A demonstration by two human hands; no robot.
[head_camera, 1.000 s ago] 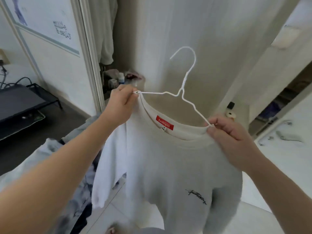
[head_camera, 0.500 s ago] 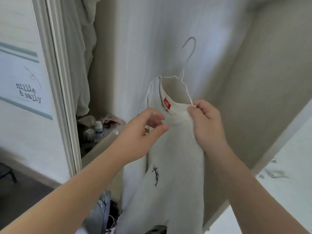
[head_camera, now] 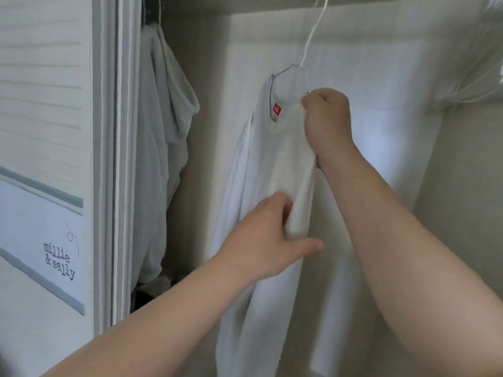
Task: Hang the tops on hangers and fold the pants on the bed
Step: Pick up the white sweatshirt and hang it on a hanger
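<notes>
White top (head_camera: 275, 164): hangs edge-on from a wire hanger (head_camera: 311, 36) inside the closet, with a red label (head_camera: 276, 108) showing at the collar and the hem out of view below.
Right hand (head_camera: 326, 115): fist closed on the near side of the collar and on the hanger's shoulder beneath it.
Left hand (head_camera: 261, 240): lower down, thumb out and fingers curled round a fold of the cloth (blurred, so the grip is read loosely).
Change: a second ago the top was held flat to the camera, low in the room, one hand at each end of the collar. It has since been turned sideways and lifted into the closet, and the left hand has dropped from collar to body.
Meaning: this top looks dressed on its hanger and close to hung. The hook runs off the upper edge of the view, so whether it has caught a rail cannot be told.
Edges: door frame (head_camera: 119, 159) stands at left, with a pale garment (head_camera: 163, 148) hanging just inside it; more clothes (head_camera: 473, 77) crowd the far right.
Room: a bare stretch of back wall (head_camera: 386, 137) lies between those two, and the top sits in that gap, apart from both.
</notes>
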